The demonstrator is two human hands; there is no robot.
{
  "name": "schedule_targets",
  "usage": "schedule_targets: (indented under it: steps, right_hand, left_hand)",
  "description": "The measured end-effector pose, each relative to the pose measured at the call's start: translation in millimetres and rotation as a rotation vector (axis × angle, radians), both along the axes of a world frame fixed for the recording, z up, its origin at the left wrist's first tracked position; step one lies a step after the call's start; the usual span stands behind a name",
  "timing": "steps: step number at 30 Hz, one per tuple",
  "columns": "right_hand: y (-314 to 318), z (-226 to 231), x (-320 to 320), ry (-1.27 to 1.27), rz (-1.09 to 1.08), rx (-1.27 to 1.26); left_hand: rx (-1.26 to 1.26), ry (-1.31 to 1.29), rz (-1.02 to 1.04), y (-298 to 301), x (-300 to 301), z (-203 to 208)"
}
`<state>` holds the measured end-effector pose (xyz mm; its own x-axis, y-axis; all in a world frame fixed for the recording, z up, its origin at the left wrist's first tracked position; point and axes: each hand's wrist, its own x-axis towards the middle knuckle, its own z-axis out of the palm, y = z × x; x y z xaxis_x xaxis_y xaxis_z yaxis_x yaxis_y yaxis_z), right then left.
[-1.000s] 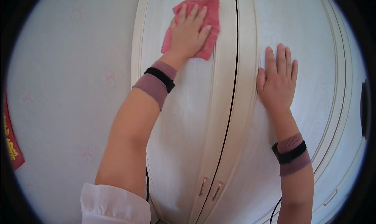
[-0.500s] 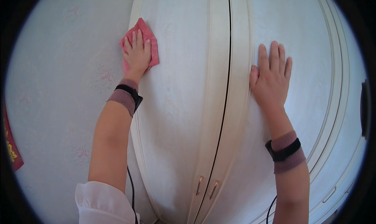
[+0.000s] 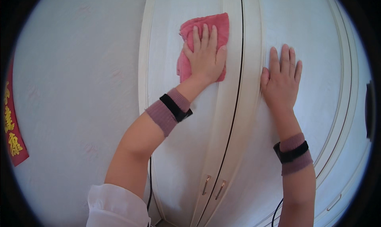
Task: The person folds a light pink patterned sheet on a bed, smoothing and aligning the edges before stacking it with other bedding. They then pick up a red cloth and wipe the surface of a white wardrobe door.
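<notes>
My left hand lies flat with spread fingers on a pink cloth, pressing it against the upper part of the left cabinet door. The cloth is partly folded, and its right edge comes close to the frame strip beside the dark gap between the doors. Most of its middle is hidden under my palm. On the right cabinet door, my right hand rests open, fingers pointing up and thumb by the raised moulding. No object shows in it.
Two slim metal handles sit low on either side of the door gap. A pale patterned wall stands to the left, with a red banner at its edge. Dark cables hang beside my arms.
My left hand has slid the cloth rightward, from the left door's outer edge to near the gap. The view has shifted slightly; my right hand stays flat on its door.
</notes>
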<state>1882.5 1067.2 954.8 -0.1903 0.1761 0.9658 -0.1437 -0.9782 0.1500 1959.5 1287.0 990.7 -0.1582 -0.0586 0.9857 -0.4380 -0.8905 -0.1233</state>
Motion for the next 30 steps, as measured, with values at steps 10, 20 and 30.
schedule_targets:
  steps: [10, 20, 30]
  right_hand:
    - [-4.5, -0.2, 3.9, 0.014, -0.066, -0.024]
    - [-6.7, 2.7, 4.5, -0.004, -0.083, -0.030]
    - [-2.1, 2.6, 0.3, -0.025, -0.051, -0.020]
  left_hand:
    - [0.151, -0.123, -0.018, 51.5, 24.5, -1.4]
    - [-0.119, 0.000, 0.176, 168.0, 73.2, -23.7]
    - [-0.286, 0.161, 0.173, 108.5, 50.6, -29.9]
